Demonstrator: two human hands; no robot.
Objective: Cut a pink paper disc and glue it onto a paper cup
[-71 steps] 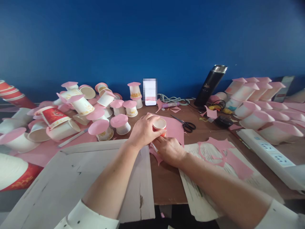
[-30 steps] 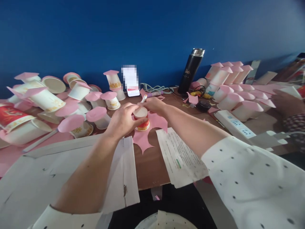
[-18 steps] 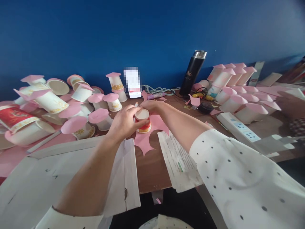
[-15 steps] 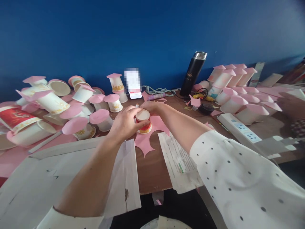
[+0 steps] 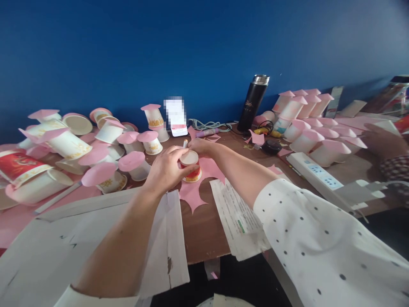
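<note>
A red-and-white paper cup stands upside down in front of me, its pale base facing up. My left hand is closed round its left side, thumb across the front. Behind the cup, my right hand is curled in close to the rim, its fingertips mostly hidden. A small white stick-like thing pokes up between the two hands; its kind is unclear. Under the cup and beside it lies a cut pink paper scrap with pointed edges.
Cups with pink paper tops crowd the left; more stacked cups stand right. Toward the wall are a phone, a black flask and cables. A power strip lies right, near another person's hand. Paper sheets cover the front.
The whole view has shifted slightly, and more of the far right side shows. My hands stay at the cup with almost the same hold.
</note>
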